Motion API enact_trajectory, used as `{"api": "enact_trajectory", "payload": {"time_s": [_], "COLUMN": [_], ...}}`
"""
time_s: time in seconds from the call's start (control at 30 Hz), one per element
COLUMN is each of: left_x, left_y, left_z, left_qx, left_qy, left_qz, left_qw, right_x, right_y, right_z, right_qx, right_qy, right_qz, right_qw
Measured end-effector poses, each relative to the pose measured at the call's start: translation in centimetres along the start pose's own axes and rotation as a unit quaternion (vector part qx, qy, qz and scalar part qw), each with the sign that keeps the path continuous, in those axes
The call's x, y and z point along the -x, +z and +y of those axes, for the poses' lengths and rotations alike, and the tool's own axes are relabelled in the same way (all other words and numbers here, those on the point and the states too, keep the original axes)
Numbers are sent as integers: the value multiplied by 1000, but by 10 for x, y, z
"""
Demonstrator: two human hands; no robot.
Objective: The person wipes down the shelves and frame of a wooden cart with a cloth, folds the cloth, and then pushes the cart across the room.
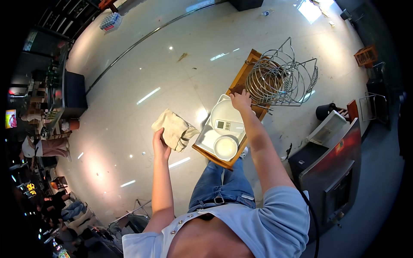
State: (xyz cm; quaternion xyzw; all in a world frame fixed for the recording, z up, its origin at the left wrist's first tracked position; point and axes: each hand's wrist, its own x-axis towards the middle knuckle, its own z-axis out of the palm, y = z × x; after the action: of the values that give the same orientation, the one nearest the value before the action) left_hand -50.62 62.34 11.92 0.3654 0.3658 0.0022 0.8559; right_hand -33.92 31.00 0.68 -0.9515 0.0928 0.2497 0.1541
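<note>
A crumpled beige cloth (174, 129) hangs from my left hand (161, 145), whose fingers are closed on its lower left edge. My right hand (241, 100) reaches over a narrow wooden table (223, 162), at the upper rim of a white round dish (224, 107); what its fingers hold, if anything, is hidden. A white remote control (229, 125) lies across the dish's lower part. Below it, a white bowl (225, 148) stands on a white tray (206, 138). A silver wire rack (279, 77) occupies the table's far end, just beyond my right hand.
At the right stand a dark metal cabinet (329, 172), a white bin (329, 128) and a small wooden stool (365, 56). A bottle pack (110, 22) sits on the floor at the upper left. Several people are at the far left.
</note>
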Motion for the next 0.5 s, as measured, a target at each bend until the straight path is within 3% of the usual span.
{"api": "enact_trajectory", "payload": {"time_s": [0.1,0.13,0.17,0.2,0.23,0.3,0.43,0.5], "left_x": [0,10,13,17,17,7,-7,-7], "left_y": [-8,9,19,27,31,30,49,65], "left_z": [3,7,8,10,12,7,-2,-5], "left_qx": [-2,-34,-34,-76,-119,-107,-156,-154], "left_qy": [42,49,48,49,50,29,11,-13], "left_qz": [-40,33,31,10,-12,-33,-143,-174], "left_qw": [998,998,998,996,992,993,977,973], "right_x": [-11,-10,-10,-6,-2,10,42,72], "right_y": [18,20,18,14,7,-11,-53,-79], "right_z": [4,5,4,2,1,2,-9,-14], "right_qx": [22,-9,-40,-92,-92,-241,-313,-384], "right_qy": [21,6,-10,-46,-45,-152,-231,-228], "right_qz": [16,60,109,178,180,222,270,214], "right_qw": [999,998,993,979,978,932,881,869]}}
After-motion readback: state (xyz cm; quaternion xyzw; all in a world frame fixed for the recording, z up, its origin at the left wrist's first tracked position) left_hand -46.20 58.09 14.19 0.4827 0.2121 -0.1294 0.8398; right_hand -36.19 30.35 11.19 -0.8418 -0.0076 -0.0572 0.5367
